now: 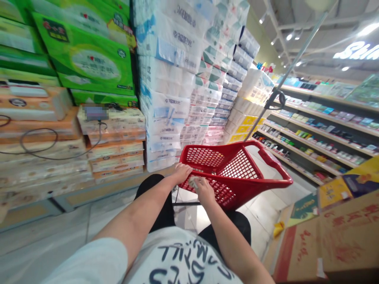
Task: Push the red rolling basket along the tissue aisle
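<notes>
A red plastic shopping basket (254, 185) stands tilted in front of me, empty inside as far as I can see. My left hand (181, 172) grips its near rim with fingers curled over the edge. My right hand (203, 188) presses a small pale cloth (193, 182) against the outside of the basket's near wall. A long metal handle (291, 65) rises from the basket toward the upper right.
Tall stacks of packaged tissue and toilet paper (171, 79) fill the left and centre. Shelves of small goods (319, 134) run along the right. Cardboard boxes (334, 236) stand at the lower right. An aisle with a pale tiled floor (53, 236) runs between them.
</notes>
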Motion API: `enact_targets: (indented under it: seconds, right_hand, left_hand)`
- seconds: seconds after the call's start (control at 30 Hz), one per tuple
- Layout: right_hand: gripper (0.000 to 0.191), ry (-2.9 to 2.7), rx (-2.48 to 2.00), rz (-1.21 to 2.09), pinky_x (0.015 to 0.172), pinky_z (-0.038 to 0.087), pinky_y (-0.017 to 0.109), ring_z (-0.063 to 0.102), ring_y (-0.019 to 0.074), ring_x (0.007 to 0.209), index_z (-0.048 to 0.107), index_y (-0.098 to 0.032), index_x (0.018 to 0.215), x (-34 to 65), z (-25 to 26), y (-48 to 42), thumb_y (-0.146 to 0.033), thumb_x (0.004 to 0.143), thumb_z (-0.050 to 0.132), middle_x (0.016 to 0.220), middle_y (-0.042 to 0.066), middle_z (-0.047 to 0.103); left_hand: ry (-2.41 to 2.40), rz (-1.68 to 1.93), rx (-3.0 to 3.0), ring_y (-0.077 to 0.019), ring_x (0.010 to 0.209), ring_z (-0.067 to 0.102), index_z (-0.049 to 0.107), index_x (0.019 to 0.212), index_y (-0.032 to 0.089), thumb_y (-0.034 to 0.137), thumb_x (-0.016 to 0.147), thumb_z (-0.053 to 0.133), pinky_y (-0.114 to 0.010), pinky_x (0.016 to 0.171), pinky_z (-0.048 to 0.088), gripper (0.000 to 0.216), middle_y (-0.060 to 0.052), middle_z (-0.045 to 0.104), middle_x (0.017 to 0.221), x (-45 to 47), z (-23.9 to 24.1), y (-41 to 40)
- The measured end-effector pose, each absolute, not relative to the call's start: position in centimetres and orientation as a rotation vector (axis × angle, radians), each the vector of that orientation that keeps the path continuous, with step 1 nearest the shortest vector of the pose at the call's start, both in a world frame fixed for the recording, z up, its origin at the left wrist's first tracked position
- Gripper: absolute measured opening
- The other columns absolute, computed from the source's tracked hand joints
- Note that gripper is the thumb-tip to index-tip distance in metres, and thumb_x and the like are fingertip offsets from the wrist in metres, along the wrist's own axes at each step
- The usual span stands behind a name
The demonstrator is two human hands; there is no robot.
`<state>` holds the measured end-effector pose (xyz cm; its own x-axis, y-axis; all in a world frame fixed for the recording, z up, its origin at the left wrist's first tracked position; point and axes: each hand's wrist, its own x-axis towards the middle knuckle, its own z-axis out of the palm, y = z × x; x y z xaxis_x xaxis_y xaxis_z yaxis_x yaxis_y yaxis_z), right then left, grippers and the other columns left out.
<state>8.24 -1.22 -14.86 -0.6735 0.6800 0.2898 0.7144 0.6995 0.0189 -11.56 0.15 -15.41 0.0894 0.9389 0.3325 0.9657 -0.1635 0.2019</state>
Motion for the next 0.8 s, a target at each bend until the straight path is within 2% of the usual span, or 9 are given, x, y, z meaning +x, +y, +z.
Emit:
enact_targets:
  seconds: [0.13,0.23,0.3,0.5,0.67,0.8]
  right_hand:
    - [0.039,-2.631,-1.02,-0.255,0.082,0.04,0.028,0.049,0.0195,0.101,0.052,-0.028,0.131,7.9,-14.5,-1.3,-0.023,0.093,0.047,0.118,0.007,0.055]
    - [0.032,-2.69,-1.125,-0.292,0.083,0.038,0.031,0.05,0.021,0.098,0.062,-0.027,0.119,8.4,-15.0,-1.3,-0.018,0.091,0.047,0.113,0.008,0.058]
    - [0.029,-2.712,-1.161,-0.3,0.084,0.037,0.032,0.05,0.0218,0.099,0.065,-0.026,0.112,8.9,-15.3,-1.3,-0.017,0.091,0.047,0.11,0.008,0.059]
    - [0.033,-2.565,-1.105,-0.394,0.085,0.035,0.033,0.049,0.0221,0.098,0.059,-0.027,0.123,10.0,-14.9,-1.0,-0.022,0.092,0.046,0.115,0.008,0.057]
    - [0.026,-2.665,-1.2,-0.336,0.083,0.038,0.031,0.05,0.0219,0.097,0.067,-0.026,0.106,11.3,-15.9,-0.5,-0.017,0.088,0.05,0.112,0.007,0.059]
    - [0.033,-2.562,-1.113,-0.354,0.084,0.038,0.03,0.049,0.0212,0.099,0.062,-0.026,0.118,12.0,-15.4,-0.2,-0.018,0.089,0.05,0.115,0.007,0.058]
  left_hand:
    - [-1.962,-0.582,-2.286,-0.0197,0.093,0.058,0.065,0.092,0.022,0.03,0.094,0.039,-0.036,0.086,0.037,0.027,-0.005,0.068,0.097,-11.5,-15.4,0.1]
    - [-1.961,-0.575,-2.277,-0.0197,0.092,0.059,0.065,0.093,0.022,0.03,0.093,0.043,-0.036,0.085,0.037,0.024,-0.006,0.069,0.096,-11.6,-15.6,0.1]
    - [-1.965,-0.577,-2.265,-0.0192,0.092,0.059,0.066,0.093,0.022,0.028,0.092,0.043,-0.036,0.085,0.037,0.024,-0.005,0.069,0.096,-11.6,-15.7,0.1]
    - [-1.978,-0.594,-2.247,-0.0184,0.092,0.059,0.065,0.09,0.022,0.027,0.096,0.032,-0.036,0.086,0.036,0.033,-0.004,0.07,0.097,-11.6,-15.5,0.1]
    - [-1.999,-0.598,-2.238,-0.0178,0.09,0.059,0.065,0.088,0.022,0.027,0.095,0.034,-0.036,0.086,0.036,0.032,-0.003,0.07,0.094,-11.6,-15.4,0.2]
    - [-2.01,-0.599,-2.234,-0.0175,0.091,0.059,0.065,0.089,0.023,0.028,0.096,0.032,-0.036,0.087,0.035,0.034,-0.002,0.07,0.096,-11.7,-15.6,0.4]
